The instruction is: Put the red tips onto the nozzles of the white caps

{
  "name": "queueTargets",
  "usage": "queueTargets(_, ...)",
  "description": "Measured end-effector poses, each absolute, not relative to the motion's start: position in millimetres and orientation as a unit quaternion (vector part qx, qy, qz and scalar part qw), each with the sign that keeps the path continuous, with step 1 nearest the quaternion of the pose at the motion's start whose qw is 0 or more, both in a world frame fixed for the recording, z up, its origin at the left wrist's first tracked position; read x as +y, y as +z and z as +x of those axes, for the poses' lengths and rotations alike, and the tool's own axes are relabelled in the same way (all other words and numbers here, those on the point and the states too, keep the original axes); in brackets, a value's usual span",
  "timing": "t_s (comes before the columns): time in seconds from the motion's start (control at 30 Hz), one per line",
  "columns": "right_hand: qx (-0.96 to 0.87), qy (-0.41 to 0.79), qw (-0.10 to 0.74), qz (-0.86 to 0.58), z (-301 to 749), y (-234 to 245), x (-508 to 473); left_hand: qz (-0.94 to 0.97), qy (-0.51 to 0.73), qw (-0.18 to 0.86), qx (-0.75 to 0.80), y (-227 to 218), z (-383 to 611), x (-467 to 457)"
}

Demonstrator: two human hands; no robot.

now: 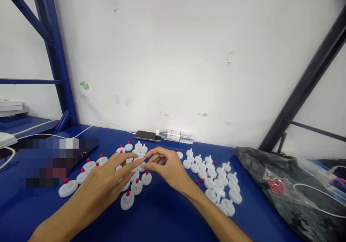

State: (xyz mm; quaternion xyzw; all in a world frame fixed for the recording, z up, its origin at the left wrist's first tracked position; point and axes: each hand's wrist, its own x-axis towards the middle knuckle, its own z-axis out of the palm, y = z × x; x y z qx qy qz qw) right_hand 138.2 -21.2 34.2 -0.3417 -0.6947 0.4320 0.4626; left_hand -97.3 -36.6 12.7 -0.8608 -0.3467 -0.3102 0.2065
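Observation:
My left hand stretches its fingers forward over a cluster of white plastic nozzle caps with small red tips, such as this red-tipped nozzle cap. My right hand is closed in a pinch, its thumb and fingertips meeting close to my left fingertips. A white nozzle cap shows just below the pinch; whether it is held or stands on the table cannot be made out. To the right of my right hand lie many plain white nozzle caps, with a few loose red tips among them.
A phone on a white cable and a clear water bottle lie against the wall at the back of the blue table. Black plastic sheeting with a clear bag of red pieces covers the right side. Blue metal posts stand left.

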Motion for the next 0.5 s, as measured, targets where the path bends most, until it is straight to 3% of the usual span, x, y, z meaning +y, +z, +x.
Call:
queueTargets(0.2,-0.63,0.549,0.459,-0.299,140,38,-20,-0.858,-0.328,0.139,-0.37,18,-94,-42)
queueTargets(0.5,-0.624,0.596,0.392,-0.318,136,40,-29,-0.875,-0.274,0.116,-0.381,18,-93,-49)
